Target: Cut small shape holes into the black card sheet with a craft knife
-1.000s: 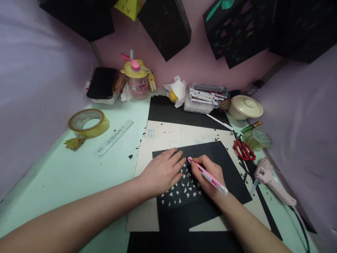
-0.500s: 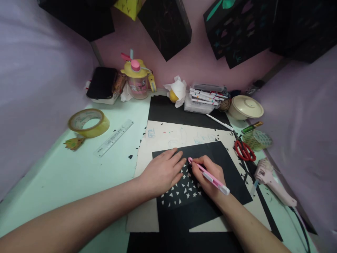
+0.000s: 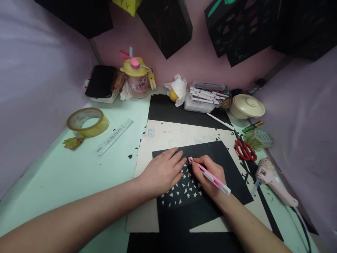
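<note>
And here the left hand (image 3: 162, 173) lies flat, fingers slightly spread, on the black sheet (image 3: 230, 168) atop white card (image 3: 168, 131), while the right hand (image 3: 210, 172) pinches the pink tool (image 3: 214, 180) near its tip, down at the sheet just beside the left fingertips.

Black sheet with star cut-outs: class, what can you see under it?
A pale board shows beyond the sheet and apparently through its cut-outs. Anything else beneath its solid parts is covered.
</note>
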Tool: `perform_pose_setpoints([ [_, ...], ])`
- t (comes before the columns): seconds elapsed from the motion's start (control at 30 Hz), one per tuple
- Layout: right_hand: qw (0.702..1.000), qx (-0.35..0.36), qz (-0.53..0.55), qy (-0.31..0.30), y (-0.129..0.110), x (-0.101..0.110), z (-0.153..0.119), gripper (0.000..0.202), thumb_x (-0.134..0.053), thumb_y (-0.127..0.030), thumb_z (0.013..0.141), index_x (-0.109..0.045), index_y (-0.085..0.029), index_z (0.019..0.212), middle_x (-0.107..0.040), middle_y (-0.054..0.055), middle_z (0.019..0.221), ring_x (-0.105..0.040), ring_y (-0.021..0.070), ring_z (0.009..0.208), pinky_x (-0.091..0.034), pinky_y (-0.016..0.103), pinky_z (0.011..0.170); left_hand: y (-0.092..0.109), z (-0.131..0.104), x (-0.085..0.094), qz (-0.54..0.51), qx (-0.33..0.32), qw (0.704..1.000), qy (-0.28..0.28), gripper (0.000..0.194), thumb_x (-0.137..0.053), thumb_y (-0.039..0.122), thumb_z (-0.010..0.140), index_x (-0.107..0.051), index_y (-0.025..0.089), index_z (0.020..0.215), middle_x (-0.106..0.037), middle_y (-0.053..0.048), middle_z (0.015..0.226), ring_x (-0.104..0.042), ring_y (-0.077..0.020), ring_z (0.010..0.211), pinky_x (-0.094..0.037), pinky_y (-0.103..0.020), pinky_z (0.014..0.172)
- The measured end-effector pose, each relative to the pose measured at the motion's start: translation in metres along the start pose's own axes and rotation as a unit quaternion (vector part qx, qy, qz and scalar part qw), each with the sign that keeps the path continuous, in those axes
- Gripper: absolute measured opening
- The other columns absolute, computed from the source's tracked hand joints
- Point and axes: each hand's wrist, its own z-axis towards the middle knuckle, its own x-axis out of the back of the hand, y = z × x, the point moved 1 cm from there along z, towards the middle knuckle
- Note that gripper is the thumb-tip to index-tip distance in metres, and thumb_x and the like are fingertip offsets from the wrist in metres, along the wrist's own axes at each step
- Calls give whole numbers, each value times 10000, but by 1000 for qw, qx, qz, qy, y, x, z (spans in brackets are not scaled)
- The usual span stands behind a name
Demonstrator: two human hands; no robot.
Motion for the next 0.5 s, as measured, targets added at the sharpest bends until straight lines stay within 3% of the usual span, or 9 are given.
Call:
perform_pose_setpoints([
  [0.5,996,71,-44,-10,0,-3,0,100,-530,-153,874,-507,-203,790,-566,-2,691,-553,119,612,-435,227,599,1,1,-2,10,-1,1000,12,448,-345,377,958,-479,144,1316,-471,-101,1394,-376,-293,1309,-373,-419,1039],
])
